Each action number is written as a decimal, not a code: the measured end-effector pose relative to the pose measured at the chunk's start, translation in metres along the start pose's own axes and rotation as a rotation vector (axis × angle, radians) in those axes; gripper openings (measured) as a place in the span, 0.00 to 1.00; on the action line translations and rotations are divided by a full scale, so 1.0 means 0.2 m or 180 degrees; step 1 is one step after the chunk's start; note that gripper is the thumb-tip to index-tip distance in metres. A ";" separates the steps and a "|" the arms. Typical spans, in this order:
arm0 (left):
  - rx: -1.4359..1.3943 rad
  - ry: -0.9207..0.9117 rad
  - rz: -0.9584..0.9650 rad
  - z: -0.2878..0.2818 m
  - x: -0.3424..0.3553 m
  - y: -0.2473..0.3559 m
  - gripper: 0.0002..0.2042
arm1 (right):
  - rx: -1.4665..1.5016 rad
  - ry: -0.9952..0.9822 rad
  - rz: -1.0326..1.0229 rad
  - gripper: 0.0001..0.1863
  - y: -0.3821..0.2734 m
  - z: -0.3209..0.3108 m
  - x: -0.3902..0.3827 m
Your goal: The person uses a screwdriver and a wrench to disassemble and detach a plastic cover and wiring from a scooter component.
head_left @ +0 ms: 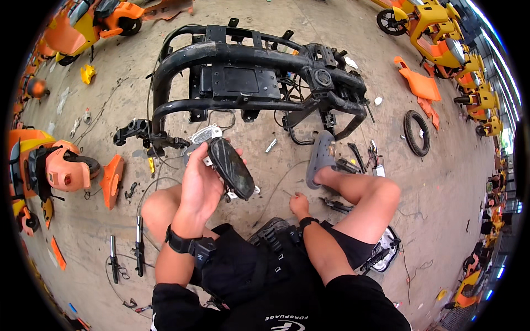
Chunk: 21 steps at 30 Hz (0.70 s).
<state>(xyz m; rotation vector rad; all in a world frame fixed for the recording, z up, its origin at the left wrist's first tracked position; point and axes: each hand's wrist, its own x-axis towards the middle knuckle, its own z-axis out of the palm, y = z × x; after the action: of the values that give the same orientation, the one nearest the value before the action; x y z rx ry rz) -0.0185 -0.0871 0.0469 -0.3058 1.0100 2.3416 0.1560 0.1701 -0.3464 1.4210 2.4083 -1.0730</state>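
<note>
We judge that the black oval part [232, 168] is rather light and stiff; its glossy face looks slippery and perhaps easy to scratch, so we would take it by the rim. It is in our left hand [201, 176], fingers around its side, and well apart from our right hand [299, 205], which is curled low; we cannot tell if it holds something. The metal frame [237, 53] lies beyond both hands.
</note>
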 end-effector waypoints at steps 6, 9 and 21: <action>-0.0060 -0.0034 -0.0018 -0.03 -0.01 0.02 0.23 | -0.1311 -0.0719 0.0500 0.19 -0.19 -0.18 -0.15; -0.0091 0.0020 0.0000 -0.03 -0.02 0.03 0.23 | -0.1226 -0.0515 0.0091 0.18 -0.28 -0.23 -0.21; -0.0017 -0.0026 0.0031 -0.02 -0.05 0.05 0.25 | -0.0179 -0.2613 -0.0017 0.19 -0.57 0.07 -0.54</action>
<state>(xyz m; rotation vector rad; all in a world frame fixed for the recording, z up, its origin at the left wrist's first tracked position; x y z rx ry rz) -0.0160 -0.0990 0.0543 -0.2940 1.0035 2.3527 0.1191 0.0501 -0.2493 0.7264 1.8141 -1.2515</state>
